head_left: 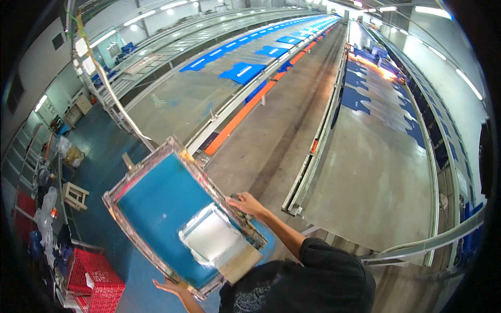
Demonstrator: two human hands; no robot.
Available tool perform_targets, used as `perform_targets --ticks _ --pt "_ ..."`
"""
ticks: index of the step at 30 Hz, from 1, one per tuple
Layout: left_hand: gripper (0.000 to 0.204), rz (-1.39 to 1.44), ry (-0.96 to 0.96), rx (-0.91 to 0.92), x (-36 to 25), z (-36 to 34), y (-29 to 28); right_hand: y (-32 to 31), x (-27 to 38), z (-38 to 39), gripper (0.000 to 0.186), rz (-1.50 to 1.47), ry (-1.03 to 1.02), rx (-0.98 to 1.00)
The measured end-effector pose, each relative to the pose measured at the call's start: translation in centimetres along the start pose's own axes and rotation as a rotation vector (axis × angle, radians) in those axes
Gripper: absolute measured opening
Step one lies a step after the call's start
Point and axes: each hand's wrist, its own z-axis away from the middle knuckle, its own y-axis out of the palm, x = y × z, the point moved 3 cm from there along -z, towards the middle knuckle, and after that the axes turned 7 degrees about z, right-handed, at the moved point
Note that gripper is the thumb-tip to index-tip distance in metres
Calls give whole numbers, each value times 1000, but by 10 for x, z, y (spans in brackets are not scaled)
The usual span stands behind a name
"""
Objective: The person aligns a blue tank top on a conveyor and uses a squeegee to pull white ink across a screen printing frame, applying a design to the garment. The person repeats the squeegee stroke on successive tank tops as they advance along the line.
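A screen printing frame (162,219) is held tilted in front of my body, over the aisle floor. It has a worn, ink-stained wooden border and blue mesh. White ink (211,237) lies in a patch near its lower right end, where a flat tan board (239,262), possibly a squeegee, rests against the ink. My right hand (246,204) is closed around the right border of the frame. At the lower left border, my left hand (177,292) bears the frame from beneath, thumb or finger stretched outward; its other fingers are partly hidden by the frame.
A long printing table (177,112) with blue fabric pieces (242,72) runs away on the left. Another table (373,177) on the right carries dark blue pieces (356,99) and a glowing heater unit (383,65). A red crate (99,279) and a small wooden stool (75,195) stand at left.
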Motion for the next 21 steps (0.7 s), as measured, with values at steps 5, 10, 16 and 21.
perform_targets --ticks 5,10,16,21 --pt "88 -126 -186 290 36 -106 144 -60 46 -50 58 -286 149 -297" --pt "90 -231 -159 556 79 -196 281 -111 35 -82 56 -357 187 -590" --pt "89 -379 -547 930 186 -165 457 -178 -1 -101 54 -349 395 -884" --pt "96 -532 -203 896 250 -112 588 -257 -29 -163 62 -444 432 -1018"
